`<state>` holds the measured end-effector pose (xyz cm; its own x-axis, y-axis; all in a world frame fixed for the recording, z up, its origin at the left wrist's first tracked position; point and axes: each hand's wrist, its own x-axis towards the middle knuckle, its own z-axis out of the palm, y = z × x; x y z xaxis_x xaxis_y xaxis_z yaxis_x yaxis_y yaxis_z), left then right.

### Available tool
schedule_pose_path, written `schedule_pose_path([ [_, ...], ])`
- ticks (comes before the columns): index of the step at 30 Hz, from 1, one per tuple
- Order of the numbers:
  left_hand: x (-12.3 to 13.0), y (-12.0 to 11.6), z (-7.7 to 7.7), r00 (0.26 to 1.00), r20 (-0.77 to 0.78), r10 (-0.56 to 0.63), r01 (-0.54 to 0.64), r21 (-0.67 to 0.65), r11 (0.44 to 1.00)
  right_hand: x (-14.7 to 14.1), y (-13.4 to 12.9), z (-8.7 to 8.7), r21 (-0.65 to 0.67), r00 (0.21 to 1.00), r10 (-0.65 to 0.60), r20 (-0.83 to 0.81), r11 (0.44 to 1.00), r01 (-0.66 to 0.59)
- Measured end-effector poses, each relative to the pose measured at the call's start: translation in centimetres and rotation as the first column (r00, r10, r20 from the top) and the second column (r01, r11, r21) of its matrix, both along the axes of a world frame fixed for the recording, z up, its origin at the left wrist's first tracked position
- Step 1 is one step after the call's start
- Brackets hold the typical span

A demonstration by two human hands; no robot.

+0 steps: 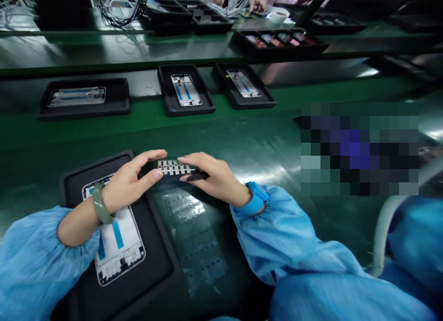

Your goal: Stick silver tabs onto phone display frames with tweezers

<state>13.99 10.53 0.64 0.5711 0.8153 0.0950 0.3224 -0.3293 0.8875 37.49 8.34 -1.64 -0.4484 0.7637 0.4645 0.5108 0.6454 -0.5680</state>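
Holding: left hand (pixel 129 184) pinches the left end of a metal strip (pixel 175 167) between thumb and fingers.
Right hand (pixel 211 177): fingertips narrowly grip the strip's right end, a black tool (pixel 198 176) lying beneath them.
Strip's place: in the air, over the right edge of a black tray (pixel 78 191).
Tray: phone frame (pixel 119 261) lies inside, under the left wrist.
Right of tray: clear sheet (pixel 192 238) on a green belt (pixel 242 143).

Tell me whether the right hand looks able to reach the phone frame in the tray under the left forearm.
Probably not straight away: the right hand is holding the metal strip together with the left hand, and the left forearm lies over the phone frame. Its lower end looks uncovered, though.
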Motion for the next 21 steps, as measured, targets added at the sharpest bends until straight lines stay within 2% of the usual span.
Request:
schedule_pose_path([
  [2,0.1,0.0,-0.1,0.996,-0.049,0.071,-0.063,0.139,0.988,0.7,0.4,0.3,-0.065,0.999,-0.042,-0.022,0.997,0.040],
  [5,0.2,-0.1,-0.3,0.987,-0.118,0.112,-0.073,0.294,0.953,1.5,0.8,0.7,-0.167,0.966,-0.177,-0.190,0.975,0.146],
  [7,0.3,0.0,-0.6,0.983,-0.145,0.110,-0.054,0.344,0.937,1.8,1.0,0.6,-0.268,0.885,-0.295,-0.360,0.941,0.205],
  [10,0.6,0.4,-1.1,0.958,-0.265,0.112,-0.002,0.385,0.923,1.7,1.5,0.1,-0.445,0.735,-0.400,-0.547,0.883,0.150],
  [13,1.4,1.0,-1.4,0.872,-0.478,0.104,0.116,0.408,0.906,1.0,2.0,-0.3,-0.601,0.643,-0.493,-0.586,0.797,0.063],
  [15,2.1,1.3,-1.5,0.824,-0.559,0.092,0.175,0.406,0.897,0.2,2.1,-0.4,-0.663,0.605,-0.537,-0.588,0.748,0.021],
  [18,2.8,1.6,-1.5,0.809,-0.582,0.083,0.194,0.398,0.897,-1.0,2.3,-0.3,-0.708,0.582,-0.578,-0.572,0.706,0.005],
  [21,3.0,1.7,-1.5,0.797,-0.597,0.093,0.187,0.390,0.902,-1.8,2.7,-0.4,-0.740,0.586,-0.621,-0.521,0.671,0.053],
])
